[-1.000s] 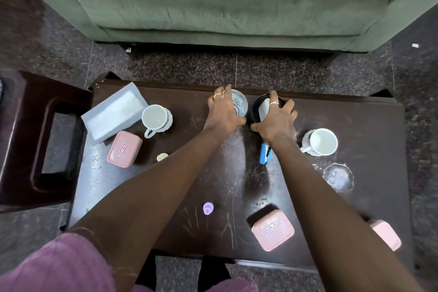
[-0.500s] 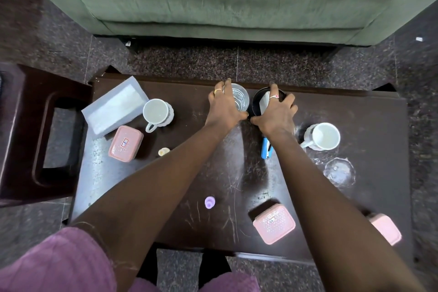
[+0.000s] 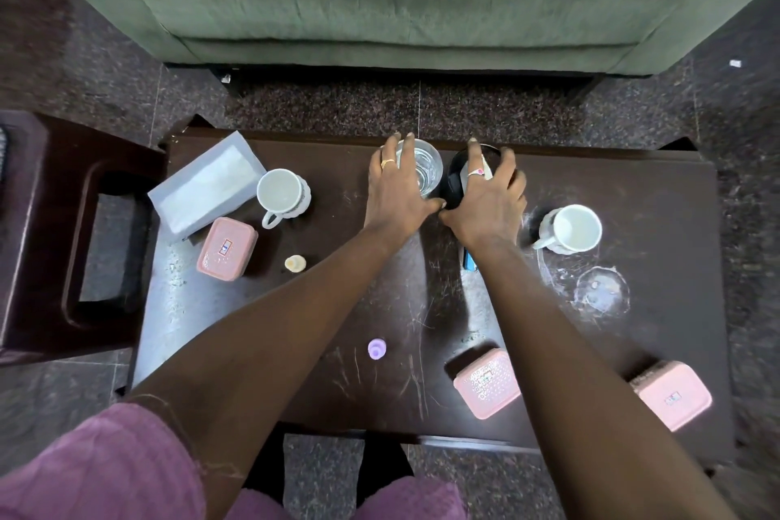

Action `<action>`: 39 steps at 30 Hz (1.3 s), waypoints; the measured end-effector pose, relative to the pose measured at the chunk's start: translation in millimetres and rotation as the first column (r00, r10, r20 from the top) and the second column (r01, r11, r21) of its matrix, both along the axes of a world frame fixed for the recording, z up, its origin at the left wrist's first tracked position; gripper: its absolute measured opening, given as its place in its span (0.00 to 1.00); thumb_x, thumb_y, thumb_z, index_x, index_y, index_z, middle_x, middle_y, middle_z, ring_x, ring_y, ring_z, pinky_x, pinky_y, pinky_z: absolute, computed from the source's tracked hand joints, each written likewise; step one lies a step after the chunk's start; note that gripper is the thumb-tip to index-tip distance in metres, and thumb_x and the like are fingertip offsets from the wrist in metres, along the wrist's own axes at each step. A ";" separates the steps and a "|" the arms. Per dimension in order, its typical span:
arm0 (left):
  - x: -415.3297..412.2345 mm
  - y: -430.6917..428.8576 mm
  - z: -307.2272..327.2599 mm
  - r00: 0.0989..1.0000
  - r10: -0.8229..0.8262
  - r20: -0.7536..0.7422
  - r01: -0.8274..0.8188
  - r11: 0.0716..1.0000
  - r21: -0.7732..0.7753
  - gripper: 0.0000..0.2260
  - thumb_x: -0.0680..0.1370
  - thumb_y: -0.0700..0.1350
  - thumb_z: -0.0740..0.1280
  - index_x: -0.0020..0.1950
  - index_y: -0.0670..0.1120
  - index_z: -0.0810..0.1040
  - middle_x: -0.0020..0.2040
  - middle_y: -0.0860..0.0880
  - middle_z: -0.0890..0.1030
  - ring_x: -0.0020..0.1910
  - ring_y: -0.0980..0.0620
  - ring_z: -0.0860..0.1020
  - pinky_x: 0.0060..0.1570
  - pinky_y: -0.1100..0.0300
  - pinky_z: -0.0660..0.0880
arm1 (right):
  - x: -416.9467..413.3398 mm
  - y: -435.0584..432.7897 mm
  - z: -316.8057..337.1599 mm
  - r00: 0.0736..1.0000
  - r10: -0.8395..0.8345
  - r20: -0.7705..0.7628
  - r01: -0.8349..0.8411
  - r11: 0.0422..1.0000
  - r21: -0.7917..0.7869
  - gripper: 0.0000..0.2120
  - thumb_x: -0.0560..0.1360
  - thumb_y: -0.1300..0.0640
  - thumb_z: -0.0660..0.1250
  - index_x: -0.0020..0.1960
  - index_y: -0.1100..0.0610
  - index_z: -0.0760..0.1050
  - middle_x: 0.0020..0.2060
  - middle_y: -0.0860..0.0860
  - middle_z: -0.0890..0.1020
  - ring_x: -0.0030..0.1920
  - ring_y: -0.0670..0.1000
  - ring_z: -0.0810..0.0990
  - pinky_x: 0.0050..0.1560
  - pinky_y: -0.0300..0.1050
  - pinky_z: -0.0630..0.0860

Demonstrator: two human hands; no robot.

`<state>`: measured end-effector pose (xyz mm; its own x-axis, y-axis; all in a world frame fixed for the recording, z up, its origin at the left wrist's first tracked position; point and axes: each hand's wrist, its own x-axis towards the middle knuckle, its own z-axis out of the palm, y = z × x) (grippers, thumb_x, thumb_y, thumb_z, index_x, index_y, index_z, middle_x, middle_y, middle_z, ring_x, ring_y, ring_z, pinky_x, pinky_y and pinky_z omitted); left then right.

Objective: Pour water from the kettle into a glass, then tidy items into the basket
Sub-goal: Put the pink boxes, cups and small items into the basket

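The left hand [image 3: 394, 198] conceals the left side of the glass [image 3: 428, 169]; the right hand [image 3: 485, 203] covers most of the black vessel [image 3: 453, 186], contents indeterminate. A blue object [image 3: 467, 262] is largely hidden under the right wrist. The label on the pink box [image 3: 227, 249] is too small to read.

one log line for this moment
left hand: grips glass | right hand: grips black container | glass: upright, water inside | both: on table

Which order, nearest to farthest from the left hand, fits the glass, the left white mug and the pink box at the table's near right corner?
1. Glass, gripped by the left hand.
2. White mug, to its left.
3. Pink box, near right corner.
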<state>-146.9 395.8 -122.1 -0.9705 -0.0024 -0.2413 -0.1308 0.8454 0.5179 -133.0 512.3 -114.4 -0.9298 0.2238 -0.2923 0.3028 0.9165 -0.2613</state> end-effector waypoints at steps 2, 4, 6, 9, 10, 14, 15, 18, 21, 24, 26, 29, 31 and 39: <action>11.0 0.4 2.5 0.998 -0.015 -0.065 0.013 1.000 -0.026 0.44 0.65 0.53 0.76 0.74 0.44 0.56 0.75 0.43 0.57 0.73 0.41 0.56 0.74 0.48 0.56 | 11.5 -3.3 0.6 0.999 -0.012 -0.049 0.013 1.000 0.009 0.45 0.65 0.48 0.74 0.74 0.47 0.52 0.74 0.60 0.52 0.71 0.65 0.56 0.68 0.62 0.60; 22.9 1.2 4.1 0.993 -0.050 -0.105 0.041 0.996 -0.085 0.42 0.67 0.53 0.74 0.74 0.43 0.57 0.75 0.42 0.57 0.72 0.40 0.56 0.74 0.47 0.54 | 24.3 -6.2 0.7 0.996 -0.033 -0.083 0.034 0.999 0.012 0.44 0.65 0.49 0.73 0.74 0.47 0.53 0.75 0.60 0.52 0.71 0.66 0.54 0.68 0.63 0.57; 35.7 0.9 3.2 0.992 -0.076 -0.104 0.063 0.990 -0.123 0.40 0.69 0.54 0.72 0.74 0.44 0.56 0.75 0.41 0.56 0.73 0.41 0.55 0.74 0.47 0.52 | 38.8 -10.1 -0.5 0.992 -0.055 -0.114 0.058 0.998 0.017 0.42 0.66 0.50 0.73 0.74 0.48 0.54 0.74 0.61 0.53 0.70 0.67 0.55 0.68 0.63 0.57; 60.6 2.5 0.4 0.992 -0.084 -0.091 0.072 0.990 -0.125 0.37 0.71 0.53 0.70 0.74 0.44 0.56 0.75 0.42 0.55 0.73 0.42 0.54 0.75 0.48 0.49 | 69.8 -15.1 -6.8 0.984 -0.141 -0.107 0.144 0.989 0.022 0.38 0.67 0.49 0.72 0.73 0.51 0.58 0.73 0.62 0.56 0.70 0.66 0.57 0.68 0.63 0.58; 70.3 4.2 -0.7 0.993 -0.091 -0.080 0.081 0.989 -0.120 0.36 0.72 0.52 0.69 0.74 0.44 0.56 0.75 0.42 0.55 0.73 0.42 0.54 0.75 0.48 0.49 | 81.0 -16.5 -10.6 0.980 -0.178 -0.088 0.180 0.984 0.009 0.36 0.69 0.49 0.71 0.72 0.52 0.59 0.73 0.62 0.57 0.70 0.66 0.57 0.68 0.62 0.58; 108.9 12.3 -9.5 0.988 -0.152 -0.027 0.149 0.984 -0.101 0.32 0.75 0.53 0.65 0.74 0.42 0.56 0.75 0.41 0.56 0.73 0.41 0.55 0.75 0.50 0.49 | 123.2 -21.5 -25.7 0.948 -0.319 -0.013 0.319 0.948 -0.008 0.27 0.75 0.49 0.65 0.71 0.55 0.62 0.73 0.61 0.57 0.69 0.64 0.59 0.66 0.60 0.59; 117.6 12.8 -13.3 0.986 -0.167 -0.010 0.165 0.981 -0.100 0.32 0.76 0.53 0.64 0.74 0.43 0.56 0.75 0.42 0.57 0.74 0.42 0.55 0.75 0.50 0.49 | 133.8 -22.4 -27.8 0.929 -0.371 0.008 0.371 0.929 -0.004 0.28 0.74 0.47 0.65 0.71 0.55 0.63 0.73 0.61 0.57 0.69 0.64 0.59 0.66 0.60 0.59; 139.0 9.6 -26.1 0.979 -0.200 0.029 0.202 0.974 -0.105 0.30 0.77 0.55 0.61 0.74 0.43 0.56 0.75 0.43 0.57 0.74 0.43 0.56 0.75 0.51 0.49 | 165.7 -21.5 -31.9 0.838 -0.530 0.128 0.524 0.848 0.078 0.35 0.71 0.40 0.66 0.72 0.52 0.59 0.74 0.61 0.54 0.70 0.64 0.58 0.65 0.63 0.62; 151.2 -4.3 -34.4 0.977 -0.210 0.023 0.211 0.973 -0.095 0.28 0.78 0.53 0.60 0.74 0.43 0.58 0.75 0.42 0.58 0.74 0.44 0.56 0.75 0.52 0.47 | 189.3 -20.7 -34.7 0.697 -0.678 0.233 0.659 0.734 0.163 0.40 0.68 0.37 0.68 0.73 0.46 0.54 0.74 0.61 0.51 0.70 0.64 0.58 0.64 0.65 0.64; 156.8 -29.4 -34.5 0.978 -0.208 -0.010 0.207 0.977 -0.057 0.26 0.78 0.51 0.61 0.73 0.42 0.60 0.75 0.42 0.60 0.73 0.44 0.57 0.74 0.54 0.48 | 199.0 -27.2 -37.2 0.527 -0.794 0.303 0.805 0.581 0.123 0.42 0.66 0.38 0.71 0.74 0.41 0.52 0.73 0.61 0.51 0.67 0.64 0.61 0.63 0.67 0.64; 155.6 -49.6 -32.5 0.983 -0.181 -0.036 0.180 0.983 -0.039 0.25 0.78 0.49 0.62 0.72 0.42 0.62 0.74 0.42 0.61 0.72 0.43 0.59 0.74 0.54 0.50 | 200.9 -30.7 -40.7 0.451 -0.825 0.341 0.861 0.503 0.077 0.43 0.67 0.43 0.72 0.74 0.41 0.51 0.71 0.64 0.53 0.64 0.66 0.65 0.60 0.65 0.67; 146.6 -92.9 -29.9 0.992 -0.086 -0.088 0.084 0.996 -0.022 0.25 0.76 0.44 0.64 0.71 0.40 0.63 0.73 0.40 0.63 0.71 0.41 0.61 0.73 0.51 0.54 | 201.9 -38.9 -45.6 0.467 -0.833 0.296 0.868 0.496 0.028 0.40 0.69 0.50 0.73 0.74 0.43 0.53 0.66 0.64 0.60 0.60 0.66 0.67 0.56 0.63 0.71; 137.4 -124.2 -28.6 0.993 -0.002 -0.115 0.000 1.000 -0.017 0.27 0.73 0.39 0.64 0.71 0.38 0.63 0.72 0.39 0.64 0.70 0.40 0.62 0.73 0.51 0.55 | 201.9 -44.7 -46.5 0.510 -0.830 0.227 0.844 0.534 0.055 0.38 0.69 0.51 0.72 0.73 0.44 0.57 0.64 0.64 0.62 0.59 0.66 0.68 0.55 0.63 0.72; 109.9 -237.5 -42.0 0.951 0.308 -0.003 -0.299 0.920 -0.252 0.37 0.66 0.47 0.71 0.70 0.38 0.61 0.70 0.37 0.66 0.67 0.38 0.66 0.69 0.49 0.60 | 168.2 -124.3 -33.4 0.844 -0.533 -0.063 0.536 0.842 0.065 0.38 0.65 0.53 0.74 0.70 0.47 0.61 0.65 0.67 0.64 0.57 0.67 0.70 0.54 0.64 0.71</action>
<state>-36.9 158.3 -164.1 -0.9044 -0.3594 -0.2299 -0.4161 0.8622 0.2889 35.2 388.0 -147.8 -0.6698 0.7097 -0.2184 0.7424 0.6329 -0.2198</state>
